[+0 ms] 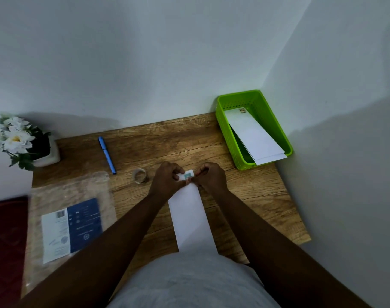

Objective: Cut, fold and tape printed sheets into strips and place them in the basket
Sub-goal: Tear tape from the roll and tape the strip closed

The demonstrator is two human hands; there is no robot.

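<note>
Two hands: your left hand [167, 177] and right hand [209, 176] meet at the far end of the folded strip [189, 216], fingers curled and pinching its top edge, where a small teal printed patch shows between them
Head view, strip: it lies lengthwise on the table [167, 143], running from your hands back to the near edge, where its tail disappears against your shirt
Head view, grip: both hands pinch the same short edge; whether a piece of tape is already under your fingertips I cannot tell
Head view, tape roll [140, 176]: it stands on the table just left of your left hand, untouched
Head view, basket [230, 138]: the green basket sits at the far right corner, holding earlier strips [254, 134] whose near ends poke over its rim
Risk, fold: only the far end is held, so the long free tail could spring open or skew if you lift before it is taped
Risk, tape: pressing down with the edges misaligned would probably lock in a crooked strip
Risk, basket: dropping another strip on the overhanging ones could tip them out over the near rim
Risk, clutter: the blue pen [107, 154] and the plastic sleeve [71, 218] along the left edge lie apart from your work, though a wide sweep of your left forearm could drag them
</note>
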